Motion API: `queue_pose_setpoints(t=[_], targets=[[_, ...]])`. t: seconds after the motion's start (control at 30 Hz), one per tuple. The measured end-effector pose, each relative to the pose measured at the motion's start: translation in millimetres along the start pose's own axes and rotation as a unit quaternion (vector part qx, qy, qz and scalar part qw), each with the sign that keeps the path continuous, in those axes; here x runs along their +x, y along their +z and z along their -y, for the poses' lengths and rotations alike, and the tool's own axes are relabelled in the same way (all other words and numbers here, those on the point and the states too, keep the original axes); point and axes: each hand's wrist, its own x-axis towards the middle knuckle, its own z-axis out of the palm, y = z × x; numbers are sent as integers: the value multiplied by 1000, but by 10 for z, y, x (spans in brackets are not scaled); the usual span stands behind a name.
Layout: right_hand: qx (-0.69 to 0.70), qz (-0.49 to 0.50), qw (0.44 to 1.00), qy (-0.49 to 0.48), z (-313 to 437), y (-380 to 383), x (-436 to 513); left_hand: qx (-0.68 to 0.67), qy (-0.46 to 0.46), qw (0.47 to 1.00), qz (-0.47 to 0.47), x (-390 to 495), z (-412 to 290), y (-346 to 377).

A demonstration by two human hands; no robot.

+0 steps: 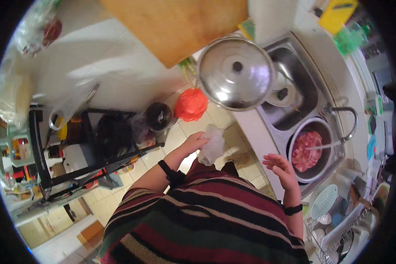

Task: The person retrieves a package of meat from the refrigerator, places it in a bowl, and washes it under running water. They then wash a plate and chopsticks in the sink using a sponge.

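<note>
My left hand (pixel 195 143) grips a crumpled translucent plastic bag (pixel 213 145), held over the tiled floor in front of my body. My right hand (pixel 282 169) is empty, its fingers spread, and hovers by the counter's front edge beside the sink. Close to it, in the right basin, stands a round metal pot (pixel 330 132) with pieces of raw pinkish-red meat (pixel 306 151) inside. A stream of water runs onto the meat from the curved metal faucet (pixel 351 123).
A large metal lid (pixel 236 74) lies near the left basin (pixel 305 85). A red plastic bag (pixel 191 104) and a dark round bin (pixel 158 116) are ahead, past the floor tiles. On the left stands a black rack (pixel 39 148); a dish rack with a colander (pixel 324 201) is at right.
</note>
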Motion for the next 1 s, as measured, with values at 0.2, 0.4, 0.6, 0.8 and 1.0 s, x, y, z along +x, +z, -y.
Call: queue_pose_setpoints(t=[0.2,0.4,0.6,0.8,1.0], targets=[[-59,-11,998,29,-119,437,336,204,36,925,-318,-243,1089,-1292],[166,4,986,8,-122,891,706,447,35,794,-410,-281,923,-2690],[431,-9,900,-64,-4,879,842,489,119,819,-275,-130,-211,-2478],[442,-112,882,-120,-181,461,276,354,194,915,25,152,-1106,-840],[461,-335,808,-149,-513,-231,-676,239,232,905,263,458,-1812,1028]])
